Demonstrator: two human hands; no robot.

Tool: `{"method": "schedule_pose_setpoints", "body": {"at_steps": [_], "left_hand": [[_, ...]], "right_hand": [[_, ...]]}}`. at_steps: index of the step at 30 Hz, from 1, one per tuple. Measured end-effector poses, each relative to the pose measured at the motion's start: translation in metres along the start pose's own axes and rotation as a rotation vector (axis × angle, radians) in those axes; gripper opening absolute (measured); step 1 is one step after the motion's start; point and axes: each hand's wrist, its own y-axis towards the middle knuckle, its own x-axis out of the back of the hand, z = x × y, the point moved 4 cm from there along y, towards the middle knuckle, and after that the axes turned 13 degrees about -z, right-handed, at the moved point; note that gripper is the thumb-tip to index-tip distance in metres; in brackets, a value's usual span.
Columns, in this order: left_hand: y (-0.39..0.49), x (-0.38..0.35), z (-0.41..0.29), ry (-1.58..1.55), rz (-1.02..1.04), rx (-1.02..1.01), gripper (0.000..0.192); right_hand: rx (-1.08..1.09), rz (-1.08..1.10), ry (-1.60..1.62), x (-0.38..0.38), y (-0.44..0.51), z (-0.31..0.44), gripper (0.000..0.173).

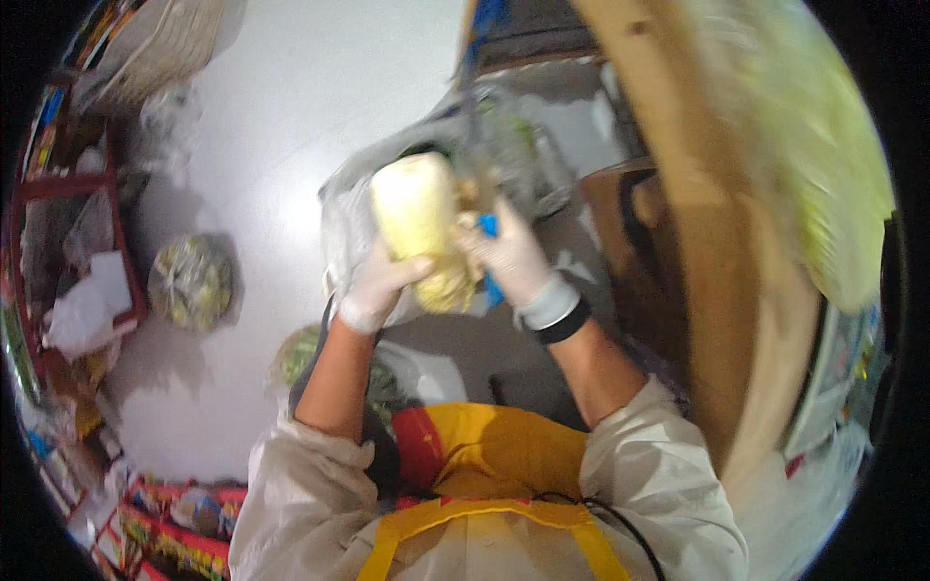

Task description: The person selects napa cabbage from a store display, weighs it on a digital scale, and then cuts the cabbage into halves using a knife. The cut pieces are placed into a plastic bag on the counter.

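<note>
My left hand [378,283], in a thin whitish glove, grips the leafy lower end of a pale yellow napa cabbage [414,200]. On the cabbage's other side is my right hand [516,254], gloved too, with a black band at the wrist. It is closed around the blue handle [493,290] of what looks like a knife, whose long blurred blade [472,120] points away from me. The fingers of that hand also touch or nearly touch the cabbage. Beneath both hands lies an open grey plastic bag [345,225]; the cabbage hides part of its contents.
To the right runs a wooden table edge [716,290], with blurred pale green cabbages [814,167] above it. A tied clear bag of produce [192,282] sits on the light floor [269,94] at left. Red-framed shelves [69,185] line the far left.
</note>
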Motion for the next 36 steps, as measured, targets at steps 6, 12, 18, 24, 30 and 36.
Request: {"method": "schedule_pose_setpoints", "body": {"at_steps": [6, 12, 18, 24, 30, 36], "left_hand": [[-0.098, -0.011, -0.033, -0.139, -0.041, -0.049, 0.101], [-0.209, -0.032, -0.062, -0.117, -0.048, -0.180, 0.116], [-0.304, -0.086, -0.085, -0.091, 0.037, -0.258, 0.109], [-0.361, -0.127, -0.098, 0.117, 0.033, -0.389, 0.103], [-0.395, -0.199, -0.131, 0.508, 0.030, -0.636, 0.101], [-0.427, -0.339, -0.148, 0.942, 0.208, -1.587, 0.084]], "right_hand": [[0.658, -0.141, -0.382, 0.011, -0.126, 0.106, 0.056], [0.854, -0.565, -0.606, 0.092, -0.286, 0.181, 0.048], [0.440, -0.961, -1.150, 0.184, -0.370, 0.168, 0.045], [0.589, -0.965, -1.109, 0.217, -0.341, 0.167, 0.030], [1.000, -0.625, -0.560, 0.170, -0.421, 0.179, 0.039], [0.172, 0.502, 0.671, 0.148, -0.513, 0.162, 0.105]]}}
